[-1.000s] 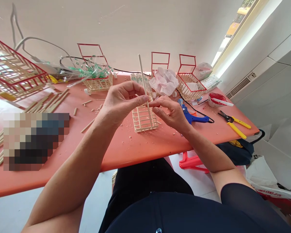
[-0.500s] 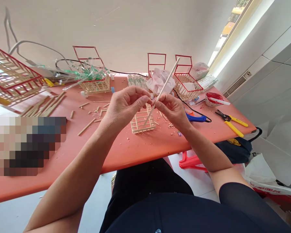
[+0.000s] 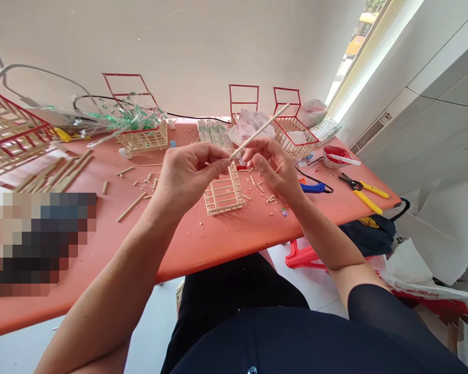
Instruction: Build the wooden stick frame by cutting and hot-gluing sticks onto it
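Note:
My left hand (image 3: 197, 174) pinches the lower end of a thin pale wooden stick (image 3: 263, 127), which slants up to the right. Close by, my right hand (image 3: 271, 166) is raised with fingers curved and apart; the stick passes just above its fingertips, and whether they touch I cannot tell. Below both hands, a small wooden lattice frame (image 3: 225, 202) of glued sticks rests on the orange table (image 3: 218, 246). Its far part is partly hidden by my left hand.
Wood crumbs and short stick pieces (image 3: 130, 206) lie around the frame. Cutting pliers (image 3: 361, 189), a blue-handled tool (image 3: 312, 187) and a cup of red paint (image 3: 336, 156) stand right. Red-trimmed stick baskets (image 3: 296, 136) line the wall. Longer sticks (image 3: 56, 174) lie left.
The stick has tilted from steep to a flatter slant, its lower end now in my left hand. My right hand has loosened from it, fingers spreading. The view has shifted slightly right.

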### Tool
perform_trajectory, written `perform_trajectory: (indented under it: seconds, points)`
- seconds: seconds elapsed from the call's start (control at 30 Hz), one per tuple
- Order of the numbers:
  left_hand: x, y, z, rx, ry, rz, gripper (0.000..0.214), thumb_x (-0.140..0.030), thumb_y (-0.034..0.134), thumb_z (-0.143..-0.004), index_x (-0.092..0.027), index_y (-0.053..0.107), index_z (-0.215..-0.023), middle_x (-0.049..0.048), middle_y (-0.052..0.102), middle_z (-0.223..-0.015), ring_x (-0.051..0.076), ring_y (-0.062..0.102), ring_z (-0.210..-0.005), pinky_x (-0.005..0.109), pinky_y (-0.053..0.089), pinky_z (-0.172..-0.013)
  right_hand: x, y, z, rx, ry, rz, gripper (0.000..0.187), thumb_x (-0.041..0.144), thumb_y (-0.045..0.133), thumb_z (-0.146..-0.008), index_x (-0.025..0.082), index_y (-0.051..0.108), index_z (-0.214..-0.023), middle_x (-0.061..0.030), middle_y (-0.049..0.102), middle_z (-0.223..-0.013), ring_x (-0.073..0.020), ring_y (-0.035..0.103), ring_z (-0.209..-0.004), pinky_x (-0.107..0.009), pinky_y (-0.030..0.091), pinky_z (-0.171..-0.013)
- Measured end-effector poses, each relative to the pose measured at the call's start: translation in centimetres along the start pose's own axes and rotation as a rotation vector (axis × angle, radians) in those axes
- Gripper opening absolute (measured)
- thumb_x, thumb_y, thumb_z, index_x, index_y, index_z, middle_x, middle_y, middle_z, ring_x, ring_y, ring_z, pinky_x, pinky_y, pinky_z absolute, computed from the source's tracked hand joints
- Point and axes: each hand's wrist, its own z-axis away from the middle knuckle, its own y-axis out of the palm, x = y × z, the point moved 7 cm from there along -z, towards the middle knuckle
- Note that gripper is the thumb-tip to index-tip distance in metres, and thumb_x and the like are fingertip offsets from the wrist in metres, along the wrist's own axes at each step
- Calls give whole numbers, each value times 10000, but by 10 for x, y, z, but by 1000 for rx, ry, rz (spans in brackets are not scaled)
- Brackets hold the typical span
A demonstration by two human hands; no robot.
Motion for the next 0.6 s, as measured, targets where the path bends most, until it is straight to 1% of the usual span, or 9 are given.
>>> perform_trajectory:
  seconds: [0.07,0.17,0.27,0.37,0.43,0.5,0.6]
  points:
    - [2,-8,-3,-69,28,73,58,-169,787,-838,-224,774,-824,-9,724,-680,119,664,-595,241,556,-565,7,-15,-4,-67,-41,17,393,617,664,-1063,275,662,-1257,-4,703,-1012,-154,642,-890,-340,570,-886]
    - [4,-19,-7,-137,50,224,100,-141,787,-822,-219,728,-799,-7,713,-663,86,569,-501,218,429,-451,26,-39,-9,-170,-87,81,399,661,596,-1075,309,653,-1254,-16,697,-1028,-186,643,-889,-366,567,-877]
    - [3,-27,-8,-183,63,308,118,-145,820,-809,-208,721,-813,-1,722,-680,66,501,-452,223,334,-406,51,-59,-7,-267,-95,224,417,730,518,-1068,369,654,-1226,-30,688,-1059,-229,651,-924,-393,574,-888]
    - [0,-31,-9,-193,78,351,152,-199,871,-791,-198,719,-799,-6,706,-650,54,442,-410,244,248,-385,74,-76,2,-346,-124,272,396,722,504,-1072,382,675,-1181,-36,675,-1032,-252,655,-924,-406,580,-877]
    - [0,-32,-11,-195,77,346,192,-241,903,-778,-194,718,-794,-8,697,-637,54,432,-400,259,221,-380,83,-88,8,-411,-155,316,407,728,503,-1071,371,674,-1166,-38,665,-1004,-245,644,-891,-396,576,-860]
    - [3,-33,-12,-206,75,319,230,-275,928,-764,-197,713,-791,-13,691,-637,56,440,-401,271,218,-376,86,-101,14,-495,-184,363,436,754,507,-1064,357,667,-1154,-39,650,-958,-235,627,-852,-383,571,-846]
    - [9,-33,-13,-210,52,286,270,-320,942,-758,-220,693,-787,-36,683,-632,58,434,-404,283,225,-382,86,-121,17,-639,-270,330,485,794,563,-1021,326,672,-1088,-19,592,-821,-210,573,-737,-360,553,-776]
